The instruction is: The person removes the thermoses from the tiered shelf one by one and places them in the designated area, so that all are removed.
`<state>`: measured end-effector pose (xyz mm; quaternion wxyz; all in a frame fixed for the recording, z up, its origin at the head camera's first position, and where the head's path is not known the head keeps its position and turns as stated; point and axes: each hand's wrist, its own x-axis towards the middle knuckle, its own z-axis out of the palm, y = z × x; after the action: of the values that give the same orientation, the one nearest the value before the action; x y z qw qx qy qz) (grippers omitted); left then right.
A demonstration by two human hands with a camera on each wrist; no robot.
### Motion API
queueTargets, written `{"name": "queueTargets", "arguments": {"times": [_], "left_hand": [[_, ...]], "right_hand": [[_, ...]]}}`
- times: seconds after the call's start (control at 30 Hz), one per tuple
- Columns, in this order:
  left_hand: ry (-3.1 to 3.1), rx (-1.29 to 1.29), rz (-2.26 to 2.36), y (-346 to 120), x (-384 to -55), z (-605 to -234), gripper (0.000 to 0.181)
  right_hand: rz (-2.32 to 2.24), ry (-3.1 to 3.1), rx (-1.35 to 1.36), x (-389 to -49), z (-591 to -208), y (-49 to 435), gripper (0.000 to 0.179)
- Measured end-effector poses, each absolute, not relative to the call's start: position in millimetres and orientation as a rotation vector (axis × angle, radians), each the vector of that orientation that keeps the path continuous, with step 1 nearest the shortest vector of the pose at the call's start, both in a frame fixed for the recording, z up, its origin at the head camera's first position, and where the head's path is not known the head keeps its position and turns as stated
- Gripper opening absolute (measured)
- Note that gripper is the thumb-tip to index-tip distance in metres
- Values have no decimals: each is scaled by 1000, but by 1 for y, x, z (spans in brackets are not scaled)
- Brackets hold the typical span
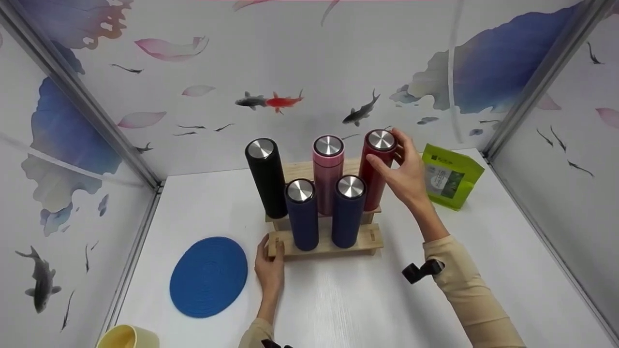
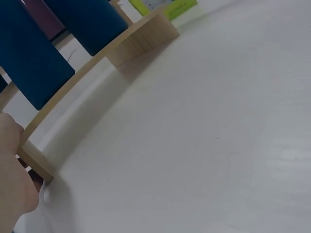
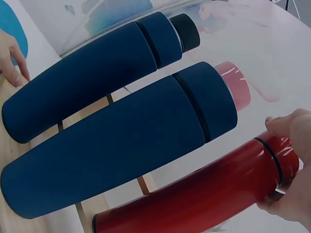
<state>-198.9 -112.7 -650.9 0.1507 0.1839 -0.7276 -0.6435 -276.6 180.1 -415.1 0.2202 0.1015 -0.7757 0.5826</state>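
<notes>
Head view: red thermos flask (image 1: 374, 188) stands at the right end of the rear tier of the two-tier wooden rack (image 1: 371, 240), long axis near upright, base apparently on the plank. Right hand (image 1: 405, 175) is the nearer one, thumb and fingers wrapped round the flask's top from the right. Left hand (image 1: 270, 268) grips the front tier's left end, well apart from red. No branding visible on the flask; green pouch (image 1: 465, 175) has label characters, too small to read.
</notes>
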Motion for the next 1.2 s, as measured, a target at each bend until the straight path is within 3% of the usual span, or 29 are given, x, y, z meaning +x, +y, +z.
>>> {"name": "queueTargets", "arguments": {"times": [1.2], "left_hand": [[-1974, 479, -1980, -121, -198, -655, 42]], "right_hand": [[1463, -2219, 237, -276, -412, 198, 64]]}}
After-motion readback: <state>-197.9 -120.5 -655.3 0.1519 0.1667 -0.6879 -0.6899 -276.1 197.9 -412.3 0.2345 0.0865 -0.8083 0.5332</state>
